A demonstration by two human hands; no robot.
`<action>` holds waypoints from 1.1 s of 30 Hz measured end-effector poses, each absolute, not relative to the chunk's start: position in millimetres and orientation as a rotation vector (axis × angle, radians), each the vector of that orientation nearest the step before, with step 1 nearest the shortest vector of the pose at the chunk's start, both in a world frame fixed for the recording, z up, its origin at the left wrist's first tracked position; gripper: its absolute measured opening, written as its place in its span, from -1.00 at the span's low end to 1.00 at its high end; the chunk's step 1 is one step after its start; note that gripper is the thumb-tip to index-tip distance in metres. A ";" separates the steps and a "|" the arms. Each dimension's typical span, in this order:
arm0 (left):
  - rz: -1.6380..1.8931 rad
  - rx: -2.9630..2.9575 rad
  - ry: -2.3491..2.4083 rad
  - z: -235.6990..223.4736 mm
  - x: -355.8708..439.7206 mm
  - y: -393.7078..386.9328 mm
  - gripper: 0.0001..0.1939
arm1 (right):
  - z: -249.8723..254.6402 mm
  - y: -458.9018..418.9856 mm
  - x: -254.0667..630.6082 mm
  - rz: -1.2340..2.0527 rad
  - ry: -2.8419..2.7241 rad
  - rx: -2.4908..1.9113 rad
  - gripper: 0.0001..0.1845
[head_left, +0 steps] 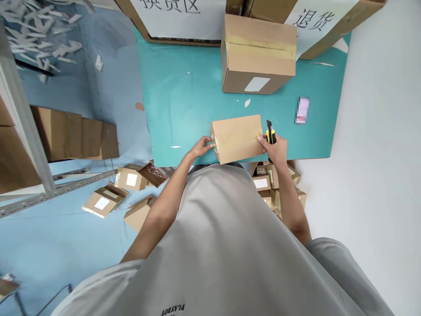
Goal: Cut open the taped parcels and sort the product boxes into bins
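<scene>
Two bare hands work at the near edge of a teal-covered rectangular table [184, 96], with a small brown cardboard box [238, 142] between them. The small box lies at a slight slant at that edge, in front of the grey shirt [223, 210], and shiny tape shows on both its ends.

The left hand [200, 147] is at the small box's left end, its fingertips at the taped corner; its grip is loosely spread, the fingers slightly bent and not closed around anything. The right hand [278, 149] has its grip closed around a black-and-yellow utility knife [271, 134], which points away from the body, while the thumb reaches over to the small box's right end. Whether the blade is out is too small to tell.

Beyond the small box stands a larger brown carton [259, 55], with yellowish tape across its top and a white label [257, 84] on its near side. Behind it, at the far side of the table, are big cardboard containers bearing white paper signs [184, 17] with black characters. Right of the larger carton lies a blurred pink-and-white item [302, 110]. Scattered white scraps [247, 103] lie on the teal surface. Several brown boxes [105, 199] sit on the blue floor [66, 245] to the left.
</scene>
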State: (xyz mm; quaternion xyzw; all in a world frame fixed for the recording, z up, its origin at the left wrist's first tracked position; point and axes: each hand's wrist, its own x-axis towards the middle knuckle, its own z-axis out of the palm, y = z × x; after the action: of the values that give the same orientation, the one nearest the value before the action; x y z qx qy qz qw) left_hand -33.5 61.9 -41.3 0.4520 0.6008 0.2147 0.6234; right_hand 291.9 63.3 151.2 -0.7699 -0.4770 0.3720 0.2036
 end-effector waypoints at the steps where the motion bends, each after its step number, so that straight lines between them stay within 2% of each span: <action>1: 0.502 1.050 1.389 -36.0 -37.0 63.3 -0.62 | 149.9 62.5 287.4 1.012 -1.371 -2.173 -0.45; 8: 0.784 1.301 1.315 54.8 -66.1 91.7 -0.48 | 163.6 48.7 262.7 0.616 -1.609 -2.344 -0.44; 11: 0.722 1.424 1.249 79.5 -59.3 111.0 -0.50 | 185.1 32.3 244.6 0.693 -1.514 -2.343 -0.42; 16: 0.686 1.485 1.186 78.9 -57.3 128.3 -0.59 | 214.8 4.2 187.1 1.047 -1.597 -2.280 -0.49; 19: 0.680 1.478 1.172 74.1 -59.7 131.8 -0.60 | 217.5 0.2 148.7 1.142 -1.793 -2.217 -0.50; 24: 0.678 1.464 1.179 70.2 -58.6 135.2 -0.61 | 208.4 9.6 111.0 1.019 -2.016 -2.280 -0.45; 33: 0.691 1.421 1.186 68.7 -55.7 134.0 -0.63 | 216.2 11.5 86.2 0.946 -2.088 -2.482 -0.44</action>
State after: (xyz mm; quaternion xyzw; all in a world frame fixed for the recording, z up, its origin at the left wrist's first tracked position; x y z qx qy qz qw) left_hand -55.7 134.0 68.7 0.6005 0.5013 0.2919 0.5503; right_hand 86.2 11.5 216.2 -0.7295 -0.6137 0.2780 -0.1183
